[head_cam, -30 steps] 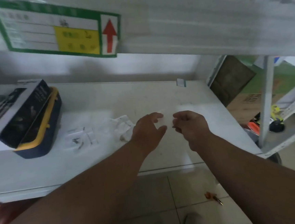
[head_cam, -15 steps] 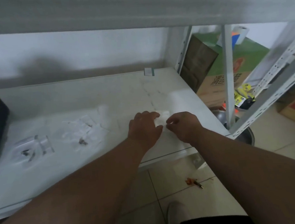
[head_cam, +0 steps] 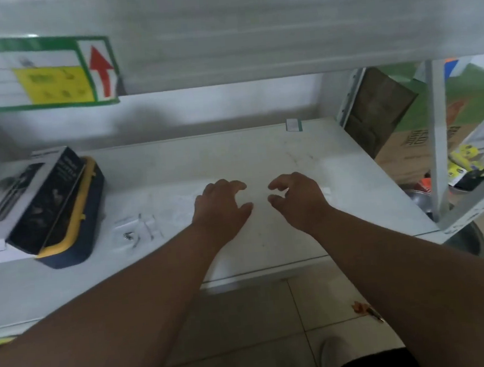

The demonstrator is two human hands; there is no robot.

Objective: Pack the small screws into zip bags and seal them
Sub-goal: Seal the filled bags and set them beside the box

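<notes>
My left hand [head_cam: 222, 208] and my right hand [head_cam: 295, 199] hover side by side over the middle of the white shelf board [head_cam: 204, 163], a small gap between them. The fingers of both are loosely curled, and I see nothing held in either. A clear zip bag [head_cam: 135, 235] with a few small dark screws [head_cam: 127, 236] lies flat to the left of my left hand. More clear bags [head_cam: 178, 209] lie blurred just beside that hand. A pale bag edge [head_cam: 327, 191] shows past my right hand.
A black-and-white box [head_cam: 31, 198] lies on a navy and yellow case [head_cam: 75, 227] at the far left. An upper shelf with a green-framed label [head_cam: 38, 75] hangs overhead. A shelf post [head_cam: 436, 143], cardboard boxes [head_cam: 407, 145] and a metal bowl [head_cam: 468, 239] stand to the right.
My hands have parted; half a second ago they were close together pinching a small clear bag. The view has swung back left, so the case and label show again.
</notes>
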